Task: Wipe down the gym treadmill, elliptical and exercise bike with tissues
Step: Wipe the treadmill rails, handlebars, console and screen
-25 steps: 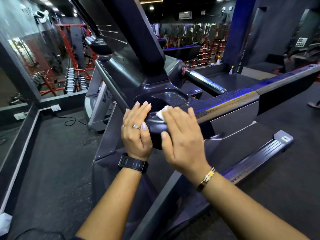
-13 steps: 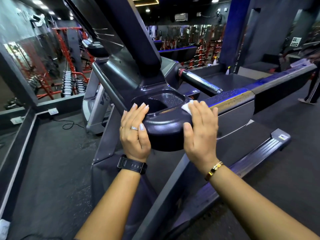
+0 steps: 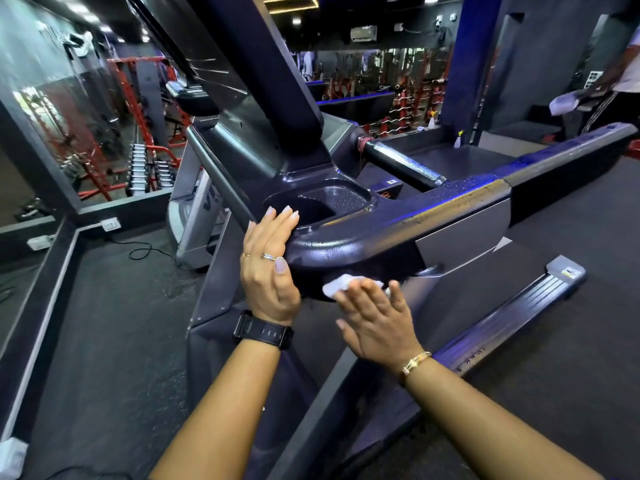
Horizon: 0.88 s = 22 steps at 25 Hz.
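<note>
Side panel [image 3: 204, 202] of the next machine: big dark letters began with "V"; the rest was hidden behind the treadmill [image 3: 363, 237] and could not be read.
Side rail [image 3: 512, 317] of the treadmill: a row of faint marks stood near its close end, too blurred to read.
End cap [image 3: 568, 271] of that rail: a small yellow and white label, its print too small to read.
Sticker [image 3: 391, 181] beyond the cup holder [image 3: 332, 202]: small and white, its print not legible.
Wall panel [image 3: 594, 79]: a grid of squares, no characters legible.

Dim, ceiling-lit; blurred, warped edges
</note>
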{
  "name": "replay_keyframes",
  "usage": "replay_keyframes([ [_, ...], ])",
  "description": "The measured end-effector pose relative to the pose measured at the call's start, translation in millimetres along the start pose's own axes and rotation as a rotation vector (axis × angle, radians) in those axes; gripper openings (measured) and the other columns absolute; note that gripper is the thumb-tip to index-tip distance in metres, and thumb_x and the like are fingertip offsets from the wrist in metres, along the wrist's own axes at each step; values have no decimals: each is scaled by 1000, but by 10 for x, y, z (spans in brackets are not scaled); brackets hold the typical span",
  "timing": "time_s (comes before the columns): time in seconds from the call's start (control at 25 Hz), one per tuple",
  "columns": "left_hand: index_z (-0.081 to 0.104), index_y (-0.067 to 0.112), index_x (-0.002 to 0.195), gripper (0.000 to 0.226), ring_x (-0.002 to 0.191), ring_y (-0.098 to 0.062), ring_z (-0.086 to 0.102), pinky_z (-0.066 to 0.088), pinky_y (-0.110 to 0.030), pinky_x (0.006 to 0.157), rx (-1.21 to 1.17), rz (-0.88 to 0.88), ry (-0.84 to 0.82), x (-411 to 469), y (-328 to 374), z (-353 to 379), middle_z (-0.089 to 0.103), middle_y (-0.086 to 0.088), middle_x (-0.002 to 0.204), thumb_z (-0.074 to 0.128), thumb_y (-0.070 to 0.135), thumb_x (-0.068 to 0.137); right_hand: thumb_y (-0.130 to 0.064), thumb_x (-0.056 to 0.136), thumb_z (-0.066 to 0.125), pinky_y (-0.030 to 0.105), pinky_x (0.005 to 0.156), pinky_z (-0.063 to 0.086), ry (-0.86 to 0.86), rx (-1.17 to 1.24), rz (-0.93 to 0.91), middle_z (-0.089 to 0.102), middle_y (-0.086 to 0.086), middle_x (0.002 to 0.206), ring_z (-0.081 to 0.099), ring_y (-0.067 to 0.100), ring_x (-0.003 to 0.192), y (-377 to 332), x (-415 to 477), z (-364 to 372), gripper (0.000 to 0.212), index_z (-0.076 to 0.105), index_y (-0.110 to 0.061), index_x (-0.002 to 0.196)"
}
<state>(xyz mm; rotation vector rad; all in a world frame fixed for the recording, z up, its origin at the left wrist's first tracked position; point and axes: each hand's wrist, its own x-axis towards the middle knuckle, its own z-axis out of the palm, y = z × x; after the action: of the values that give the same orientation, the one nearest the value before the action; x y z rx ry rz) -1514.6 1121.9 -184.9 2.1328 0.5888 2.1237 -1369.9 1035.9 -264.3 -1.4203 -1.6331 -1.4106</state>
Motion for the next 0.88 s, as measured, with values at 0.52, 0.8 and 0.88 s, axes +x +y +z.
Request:
replay_keyframes([
  [0.52, 66, -3, 116, 48, 125, -29, 55, 34, -47, 112, 79, 46, -9, 6, -92, 4, 66, -15, 122, 30, 25, 104, -36, 99, 28, 49, 116, 23, -96, 356, 117, 59, 11, 133, 56, 27, 123, 256, 988, -404, 54, 60, -5, 129],
  [0.8, 67, -1, 118, 42, 128, -28, 53, 31, -41, 115, 99, 15, -71, 41, -53, -53, 65, -14, 126, 34, 14, 96, -32, 94, 36, 47, 116, 18, -304, 232, 458, 60, 8, 123, 54, 30, 114, 502, 1081, -418, 45, 60, -8, 123],
  [0.88, 68, 0, 118, 42, 128, -27, 53, 31, -41, 115, 99, 2, -74, 51, -44, -57, 65, -13, 126, 34, 14, 96, -31, 92, 38, 45, 115, 20, -292, 283, 387, 58, 12, 129, 52, 31, 118, 204, 1135, -507, 48, 58, -5, 127],
])
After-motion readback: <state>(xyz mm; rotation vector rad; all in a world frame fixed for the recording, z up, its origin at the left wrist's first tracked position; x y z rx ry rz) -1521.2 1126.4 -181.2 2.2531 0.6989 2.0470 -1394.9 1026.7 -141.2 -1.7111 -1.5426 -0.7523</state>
